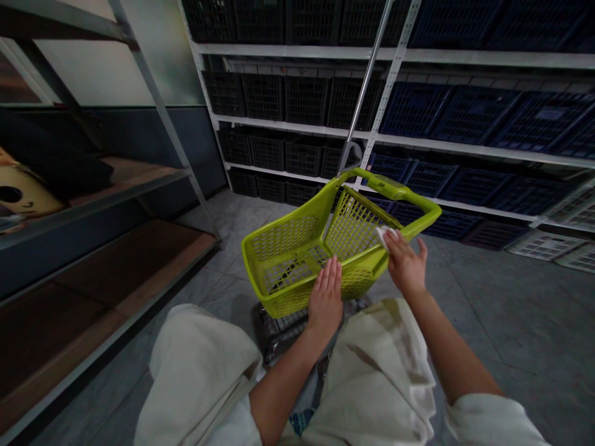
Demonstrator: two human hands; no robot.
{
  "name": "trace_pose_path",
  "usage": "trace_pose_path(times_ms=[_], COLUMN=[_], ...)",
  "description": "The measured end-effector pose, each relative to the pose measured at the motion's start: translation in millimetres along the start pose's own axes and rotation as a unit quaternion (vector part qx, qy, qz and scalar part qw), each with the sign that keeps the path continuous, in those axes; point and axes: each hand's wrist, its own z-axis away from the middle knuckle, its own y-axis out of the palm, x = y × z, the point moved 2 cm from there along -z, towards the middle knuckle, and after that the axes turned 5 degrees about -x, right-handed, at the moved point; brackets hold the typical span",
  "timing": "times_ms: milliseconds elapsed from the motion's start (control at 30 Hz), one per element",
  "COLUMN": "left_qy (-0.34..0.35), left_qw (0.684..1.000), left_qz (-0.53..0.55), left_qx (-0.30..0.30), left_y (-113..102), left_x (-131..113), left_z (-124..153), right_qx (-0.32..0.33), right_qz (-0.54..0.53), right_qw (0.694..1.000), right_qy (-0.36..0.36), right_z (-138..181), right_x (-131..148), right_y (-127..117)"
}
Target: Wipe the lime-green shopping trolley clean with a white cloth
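A lime-green plastic shopping cart [279,298] with a lattice basket stands on the floor in front of my knees. My left hand [326,296] lies flat against the near side of the basket, fingers extended up to its rim. With my right hand [405,259] I grip a white cloth [382,236], pressed to the cart near the base of its handle. The cart's green push handle [421,214] loops above and beyond that hand. A dark lower frame with wheels shows partly under the basket; my arms and legs hide some of it.
White metal shelving [297,127] along the back holds several black crates [304,99] and several blue crates [483,114]. A metal pole [369,74] with a grey grip rises behind the cart. On the left is a rack with brown shelves [93,272], carrying a yellow item [28,189].
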Motion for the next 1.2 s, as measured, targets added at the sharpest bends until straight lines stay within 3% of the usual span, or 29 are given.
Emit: trace_pose_path(times_ms=[67,133,233,300,400,500,567,633,700,800,867,967,1100,1200], left_qy=[-0.001,-0.004,-0.007,-0.004,-0.002,-0.001,-0.001,-0.002,-0.004,-0.005,-0.005,-0.003,0.0,-0.008], left_qw=[1.0,1.0,1.0,1.0,1.0,1.0,1.0,1.0,1.0,1.0,1.0,1.0,1.0,1.0], left_qz=[-0.001,-0.003,-0.006,-0.007,-0.008,-0.008,-0.008,-0.009,-0.014,-0.021,-0.021,-0.018,0.0,0.005], left_qx=[-0.001,0.003,0.014,0.021,0.022,0.015,0.012,0.008,0.005,0.008,0.01,0.01,0.009,0.009], left_y=[0,0,-1,-1,-2,-2,-2,-1,0,0,-1,-3,-3,-2], left_x=[-1,-2,-2,-1,0,0,-1,-1,-2,-2,-1,1,0,-2], left_z=[0,-1,-1,-1,-1,-1,-1,-1,-1,-1,-1,-1,-1,-1], right_qx=[-0.021,-0.009,0.049,0.083,0.094,0.05,0.006,-0.011,0.007,0.061,0.082,0.073,0.005,-0.013], right_qz=[0.012,0.0,-0.051,-0.078,-0.067,-0.014,0.015,0.026,0.011,-0.049,-0.078,-0.07,-0.006,0.007], right_qw=[0.999,0.999,0.997,0.99,0.988,0.998,1.0,0.999,1.0,0.995,0.988,0.989,1.0,0.999], right_qy=[0.038,0.036,-0.037,-0.087,-0.098,-0.038,0.01,0.038,0.026,-0.058,-0.107,-0.108,0.003,0.051], right_z=[0,7,21,25,17,1,-5,-3,5,20,24,16,-1,3], right_x=[-2,24,79,97,71,13,-10,-5,24,78,90,59,-1,14], right_y=[2,2,0,-4,-7,-6,-4,-2,0,-1,-4,-4,0,2])
